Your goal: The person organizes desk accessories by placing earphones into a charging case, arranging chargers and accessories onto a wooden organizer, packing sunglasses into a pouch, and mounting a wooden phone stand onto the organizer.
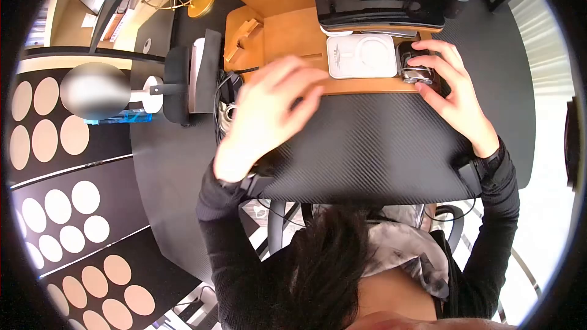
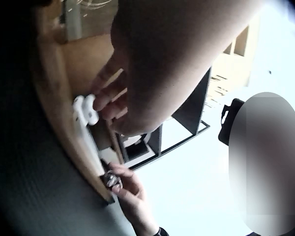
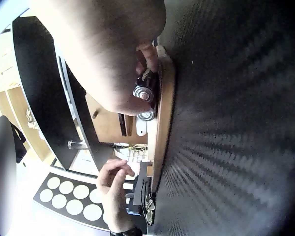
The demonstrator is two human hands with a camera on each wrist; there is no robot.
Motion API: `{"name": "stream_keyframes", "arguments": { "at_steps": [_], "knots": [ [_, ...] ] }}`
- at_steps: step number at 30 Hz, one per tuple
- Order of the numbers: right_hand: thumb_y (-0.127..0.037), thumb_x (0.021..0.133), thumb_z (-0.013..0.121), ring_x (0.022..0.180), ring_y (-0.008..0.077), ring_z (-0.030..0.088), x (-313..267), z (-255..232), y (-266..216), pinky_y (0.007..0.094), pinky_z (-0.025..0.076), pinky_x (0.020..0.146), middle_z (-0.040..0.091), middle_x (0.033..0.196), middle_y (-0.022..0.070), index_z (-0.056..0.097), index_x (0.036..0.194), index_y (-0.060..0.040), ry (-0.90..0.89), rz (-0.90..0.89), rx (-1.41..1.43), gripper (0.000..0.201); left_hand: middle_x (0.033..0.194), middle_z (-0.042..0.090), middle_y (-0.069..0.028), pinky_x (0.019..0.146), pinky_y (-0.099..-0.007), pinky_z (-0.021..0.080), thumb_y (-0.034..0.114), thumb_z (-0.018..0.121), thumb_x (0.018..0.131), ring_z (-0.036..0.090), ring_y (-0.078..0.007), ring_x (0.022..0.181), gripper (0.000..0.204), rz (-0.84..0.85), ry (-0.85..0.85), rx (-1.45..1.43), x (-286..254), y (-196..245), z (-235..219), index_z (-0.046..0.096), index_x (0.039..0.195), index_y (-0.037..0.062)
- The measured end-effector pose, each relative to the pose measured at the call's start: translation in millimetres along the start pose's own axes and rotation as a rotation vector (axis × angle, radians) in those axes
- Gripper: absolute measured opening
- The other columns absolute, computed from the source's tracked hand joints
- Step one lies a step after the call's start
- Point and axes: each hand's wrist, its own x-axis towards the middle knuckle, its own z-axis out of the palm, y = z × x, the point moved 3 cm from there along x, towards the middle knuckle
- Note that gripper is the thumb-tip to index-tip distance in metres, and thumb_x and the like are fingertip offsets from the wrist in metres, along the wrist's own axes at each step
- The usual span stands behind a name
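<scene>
My left hand (image 1: 275, 104), blurred, hovers over the front left of the wooden desk stand (image 1: 293, 21), fingers bent loosely and nothing between them. Beyond its fingertips is a flat white box (image 1: 339, 61) with a ring mark and small print. At the stand's right end my right hand (image 1: 452, 82) grips a small dark glossy item (image 1: 416, 70), thumb at the near side and fingers at the far side. Its round silver end (image 3: 143, 93) with concentric rings shows in the right wrist view. In the left wrist view, white rounded pieces (image 2: 90, 109) overlap the left fingertips.
A long black glossy case (image 1: 379, 3) lies across the back of the stand. Left of it is a notched wooden piece (image 1: 244, 38). Cables and a metal ring-shaped thing (image 1: 227, 116) sit beside the stand. Farther left stands a black holder (image 1: 177, 85); a gold wire ornament (image 1: 202, 3) is behind.
</scene>
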Motion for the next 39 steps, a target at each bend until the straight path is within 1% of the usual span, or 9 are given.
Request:
{"name": "stream_keyframes", "arguments": {
  "at_steps": [6, 9, 13, 22, 29, 31, 33, 36, 39],
  "knots": [
    [0.001, 0.071, 0.065, 0.119, 0.0292, 0.047, 0, 0, 0, 0.0374, 0.042, 0.099, 0.052, 0.126, 0.0095, 0.063, 0.108, -0.0049, 0.0, -0.022, -0.01, 0.038, 0.085, 0.063, -0.013, 0.064, -0.0353, 0.048, 0.019, 0.072, 0.081, 0.062, -0.0252, 0.07, 0.023, -0.553, -0.238, 0.389, -67, -35, -59, 0.062, 0.092, 0.0022],
    [0.001, 0.071, 0.065, 0.119, 0.0292, 0.047, 0, 0, 0, 0.0378, 0.042, 0.099, 0.052, 0.127, 0.0095, 0.063, 0.108, -0.0049, -0.013, -0.008, -0.006, 0.038, 0.079, 0.061, -0.0157, 0.059, -0.0391, 0.047, 0.022, 0.076, 0.078, 0.06, -0.0288, 0.062, 0.031, -0.681, -0.252, 0.426, -104, -57, -63, 0.055, 0.091, 0.0027],
    [0.001, 0.071, 0.065, 0.119, 0.0287, 0.047, 1, 0, 1, 0.0379, 0.042, 0.098, 0.052, 0.127, 0.0095, 0.063, 0.106, -0.0047, -0.012, -0.012, -0.002, 0.036, 0.075, 0.059, -0.0157, 0.058, -0.0399, 0.047, 0.021, 0.078, 0.075, 0.062, -0.029, 0.062, 0.037, -0.654, -0.229, 0.498, -115, -65, -53, 0.049, 0.092, 0.0033],
    [0.004, 0.074, 0.063, 0.109, 0.027, 0.054, 1, 0, -10, 0.0373, 0.043, 0.094, 0.059, 0.117, 0.0089, 0.066, 0.096, -0.0042, 0.138, -0.056, -0.006, 0.023, 0.07, 0.056, -0.0154, 0.058, -0.0388, 0.046, 0.004, 0.069, 0.074, 0.059, -0.0294, 0.059, 0.031, -0.738, -0.054, 0.139, -112, -74, -40, 0.047, 0.095, 0.0038],
    [0.006, 0.073, 0.061, 0.1, 0.0265, 0.057, 0, 6, -21, 0.0374, 0.045, 0.088, 0.061, 0.109, 0.0102, 0.066, 0.092, -0.0036, 0.145, -0.183, 0.068, 0.022, 0.071, 0.058, -0.0157, 0.059, -0.0354, 0.046, 0.003, 0.064, 0.076, 0.06, -0.0289, 0.062, 0.017, -0.778, -0.157, 0.24, -98, -61, -53, 0.056, 0.091, 0.0007],
    [0.007, 0.073, 0.06, 0.098, 0.0266, 0.058, 1, 9, -25, 0.0376, 0.045, 0.087, 0.062, 0.107, 0.0104, 0.066, 0.091, -0.0034, 0.138, -0.222, 0.092, 0.022, 0.073, 0.06, -0.0152, 0.061, -0.0379, 0.048, 0.002, 0.064, 0.077, 0.061, -0.0295, 0.063, 0.015, -0.521, 0.165, 0.299, -96, -57, -63, 0.059, 0.09, -0.0011],
    [0.008, 0.072, 0.06, 0.095, 0.0267, 0.058, 3, 15, -30, 0.0378, 0.045, 0.085, 0.062, 0.105, 0.0105, 0.066, 0.091, -0.0031, 0.11, -0.264, 0.128, 0.023, 0.072, 0.058, -0.0112, 0.06, -0.0307, 0.047, 0.002, 0.065, 0.078, 0.058, -0.0203, 0.061, 0.015, -0.628, 0.253, 0.204, -92, -53, -71, 0.061, 0.092, -0.0004],
    [0.007, 0.071, 0.059, 0.098, 0.0285, 0.058, 9, 28, -40, 0.0393, 0.047, 0.086, 0.061, 0.107, 0.0112, 0.066, 0.094, -0.003, 0.048, -0.314, 0.181, 0.026, 0.069, 0.056, -0.0055, 0.057, -0.027, 0.045, 0.002, 0.066, 0.079, 0.053, -0.0122, 0.059, 0.014, -0.542, 0.326, 0.299, -77, -40, -75, 0.062, 0.092, -0.0004],
    [0.001, 0.069, 0.062, 0.106, 0.0302, 0.056, 24, 43, -68, 0.0423, 0.048, 0.09, 0.059, 0.117, 0.0096, 0.065, 0.108, -0.0069, 0.021, -0.481, 0.133, 0.04, 0.07, 0.054, 0.0032, 0.056, -0.0213, 0.043, 0.0, 0.066, 0.083, 0.05, -0.0022, 0.068, 0.01, -0.566, 0.278, -0.305, -75, -47, -61, 0.062, 0.092, -0.0002]
  ]
}}
